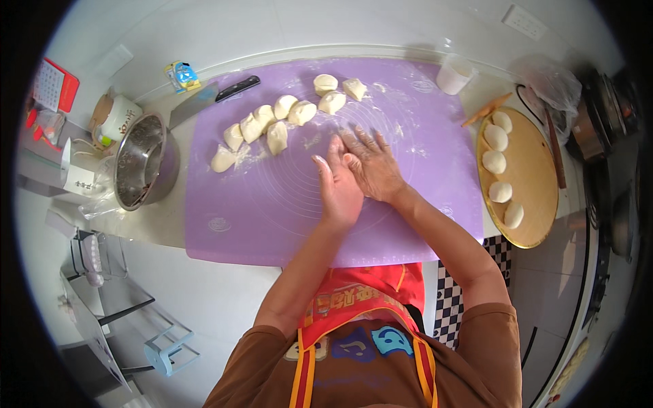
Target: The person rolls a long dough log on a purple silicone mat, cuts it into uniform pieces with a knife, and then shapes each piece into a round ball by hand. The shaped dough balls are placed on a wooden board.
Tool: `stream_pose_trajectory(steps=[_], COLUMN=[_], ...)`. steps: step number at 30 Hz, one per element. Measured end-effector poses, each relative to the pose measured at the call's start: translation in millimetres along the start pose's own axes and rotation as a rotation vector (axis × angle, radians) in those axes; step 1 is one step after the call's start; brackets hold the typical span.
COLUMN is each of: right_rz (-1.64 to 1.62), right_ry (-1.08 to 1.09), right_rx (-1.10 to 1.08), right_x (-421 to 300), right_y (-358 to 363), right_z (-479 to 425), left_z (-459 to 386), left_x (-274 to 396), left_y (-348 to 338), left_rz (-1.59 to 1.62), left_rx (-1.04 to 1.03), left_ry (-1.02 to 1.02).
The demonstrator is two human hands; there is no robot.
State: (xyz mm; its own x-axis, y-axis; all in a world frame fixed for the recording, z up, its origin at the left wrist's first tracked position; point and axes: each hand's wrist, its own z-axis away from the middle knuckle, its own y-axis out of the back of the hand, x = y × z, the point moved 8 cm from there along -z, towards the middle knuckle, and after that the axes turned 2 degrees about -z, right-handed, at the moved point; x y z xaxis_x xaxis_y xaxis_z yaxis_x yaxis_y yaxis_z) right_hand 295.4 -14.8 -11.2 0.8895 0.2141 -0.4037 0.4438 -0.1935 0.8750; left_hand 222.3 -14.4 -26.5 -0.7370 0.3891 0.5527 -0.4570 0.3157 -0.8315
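Note:
Over the middle of the purple silicone mat [245,224], my left hand [342,188] is turned partly palm up, its thumb raised. My right hand [372,163], dusted with flour, lies palm down with fingers spread, touching the left. Whether anything is between or under them is hidden. Beyond them, several cut dough pieces [302,112] lie in a slanting row on the floured mat, with a few more at the top [332,102]. On a round golden board [530,188] to the right, several smooth dough balls [494,162] line the left side.
A cleaver [194,106] with a black handle lies across the mat's upper left edge. Left of the mat stands a steel bowl [171,168]. A white plastic cup [454,74] is at the upper right, near a wooden rolling pin [487,109] touching the board's rim.

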Motion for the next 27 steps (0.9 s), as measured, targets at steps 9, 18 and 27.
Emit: stream_pose_trajectory(steps=[9,18,27], right_rz=[-0.081,-0.061,-0.162], right_ry=[-0.178,-0.103,-0.180], right_rx=[0.158,-0.067,0.093], right_x=[37,3,39], right_y=[7,-5,5], right_z=[-54,-4,-54], left_z=[-16,9,-19], left_x=[9,-1,5], left_y=[13,-5,18], left_rz=[-0.379,0.020,-0.347], left_rx=[0.040,0.026,0.017], left_ry=[-0.247,0.021,-0.189])
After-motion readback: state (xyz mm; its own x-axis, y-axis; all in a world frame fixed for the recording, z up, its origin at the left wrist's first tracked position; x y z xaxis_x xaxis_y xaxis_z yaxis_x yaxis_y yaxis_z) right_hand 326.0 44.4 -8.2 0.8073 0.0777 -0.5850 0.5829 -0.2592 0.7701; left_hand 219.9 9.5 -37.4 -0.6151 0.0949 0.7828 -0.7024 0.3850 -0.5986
